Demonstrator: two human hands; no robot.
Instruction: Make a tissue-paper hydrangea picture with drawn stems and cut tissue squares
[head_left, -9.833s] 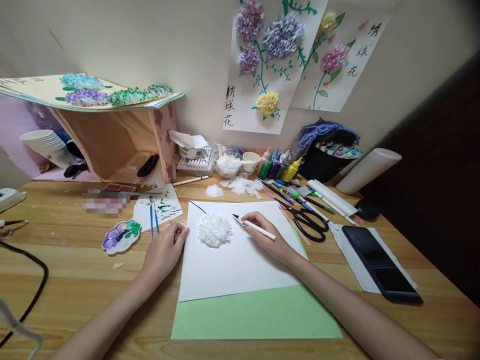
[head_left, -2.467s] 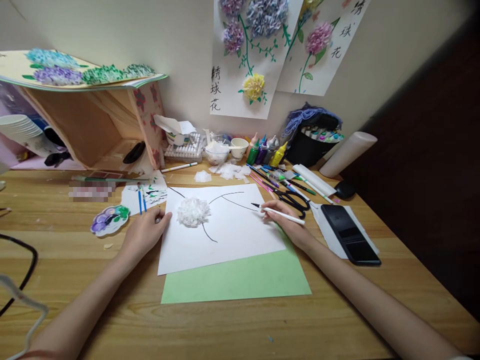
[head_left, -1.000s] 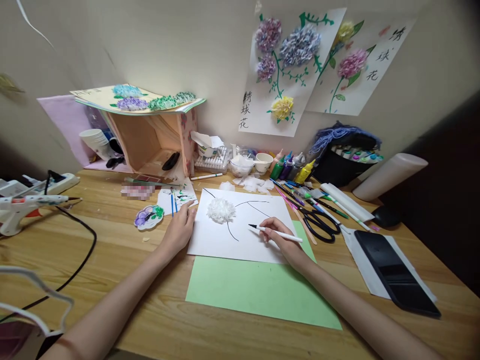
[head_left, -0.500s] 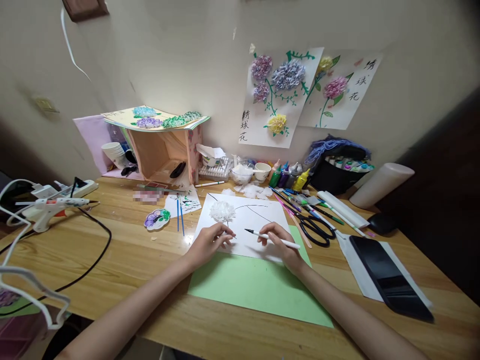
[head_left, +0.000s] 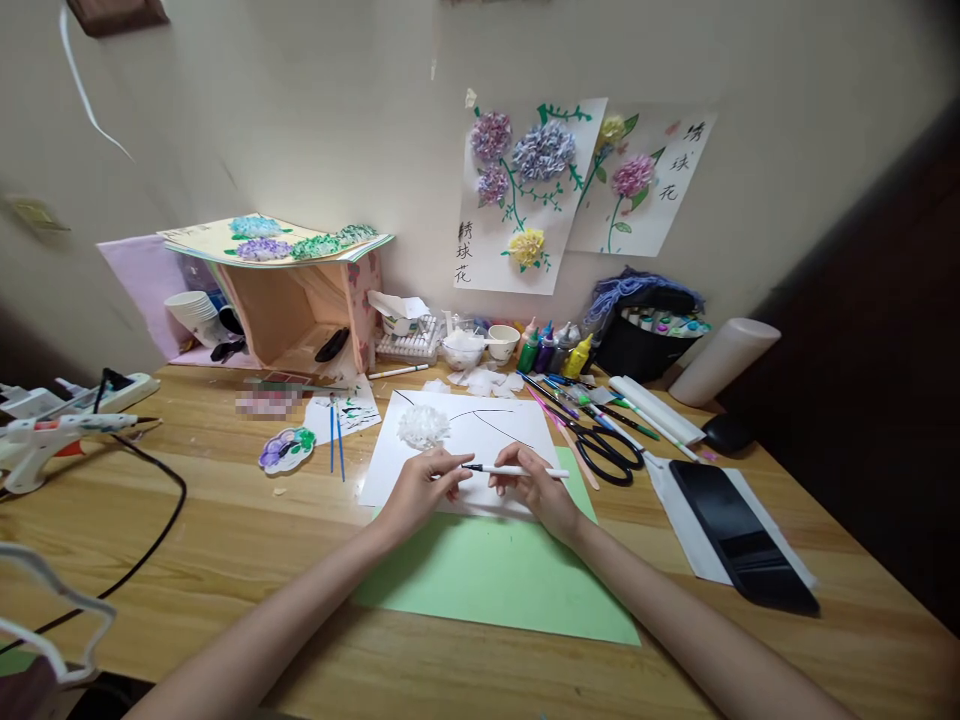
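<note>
My right hand (head_left: 534,487) holds a white pen (head_left: 525,471) level over the paper, its black tip pointing left. My left hand (head_left: 426,487) is beside the pen tip, thumb and fingers drawn together; what they pinch, if anything, is too small to make out. Beneath both hands lies a white sheet (head_left: 382,450) with thin black curved lines. A fluffy white paper flower (head_left: 423,426) sits on its upper left part. The white sheet overlaps a green sheet (head_left: 495,575).
Black scissors (head_left: 609,455) and pens lie right of the paper, with a phone (head_left: 742,535) farther right. Left are a paint palette (head_left: 286,450), two blue brushes (head_left: 336,440) and a glue gun (head_left: 60,440). Paint bottles (head_left: 551,352) stand behind.
The pen has moved closer to my left hand, its tip now by the left fingers. The view has shifted, so the table's things appear farther left.
</note>
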